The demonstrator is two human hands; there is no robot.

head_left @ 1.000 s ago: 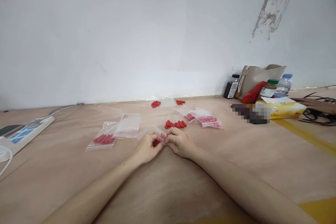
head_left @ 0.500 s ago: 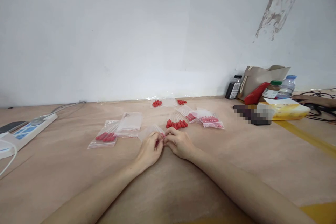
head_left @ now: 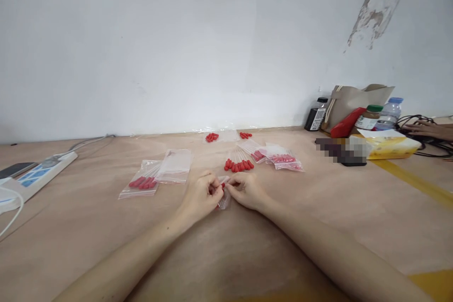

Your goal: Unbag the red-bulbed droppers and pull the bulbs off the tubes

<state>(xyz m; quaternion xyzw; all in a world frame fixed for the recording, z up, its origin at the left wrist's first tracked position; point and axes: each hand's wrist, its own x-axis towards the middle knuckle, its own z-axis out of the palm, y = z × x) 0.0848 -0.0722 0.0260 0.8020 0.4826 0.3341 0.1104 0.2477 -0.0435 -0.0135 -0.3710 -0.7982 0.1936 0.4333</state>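
Note:
Between my hands is a small clear zip bag with something red in it, partly hidden by the fingers. My left hand is closed in a pinch on the bag's left side. My right hand pinches its upper right edge, thumb and forefinger close together. Just beyond lie several thin pale sticks with red ends, fanned out. To the left, a filled bag of red-ended sticks rests beside a stack of flat clear bags. More filled bags overlap on the right.
Small red piles lie near the wall. At left are a power strip and a phone. At right stand a dark bottle, a grey bag, a jar and a yellow tissue pack. Another person's hand is by black cables.
The bag in my hands has turned: its clear part pointed away behind my left hand and now hangs towards me between the hands. My hands have moved slightly apart.

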